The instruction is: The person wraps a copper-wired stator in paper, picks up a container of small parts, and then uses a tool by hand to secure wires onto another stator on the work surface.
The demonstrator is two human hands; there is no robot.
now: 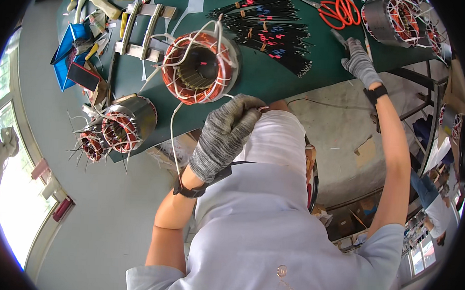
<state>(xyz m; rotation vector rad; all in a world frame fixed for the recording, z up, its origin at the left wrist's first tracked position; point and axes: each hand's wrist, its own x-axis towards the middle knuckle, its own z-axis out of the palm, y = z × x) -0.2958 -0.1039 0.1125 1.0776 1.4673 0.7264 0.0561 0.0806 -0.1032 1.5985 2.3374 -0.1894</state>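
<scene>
My left hand (227, 132), in a grey knitted glove, is closed in front of the near table edge. Thin coppery wire ends (263, 109) poke out at its fingertips. Just beyond it stands a motor stator (230, 57) with orange-red windings laced in white cord. White sleeved leads (172, 137) come off the stator, one looping down past my left wrist. My right hand (362, 66), gloved too, reaches out to the table's right part. Its fingers close on a small dark grey tool (339, 39), whose exact kind I cannot make out. Red-handled scissors (340, 12) lie just beyond.
Bundles of black sleeved wires (271, 30) fan out mid-table. Another stator (386, 19) stands far right, and one (132, 122) at the left edge. A metal-barred frame (144, 32), a blue bin (70, 47) and a phone-like dark slab (83, 77) lie left. A co-worker (434, 208) is at right.
</scene>
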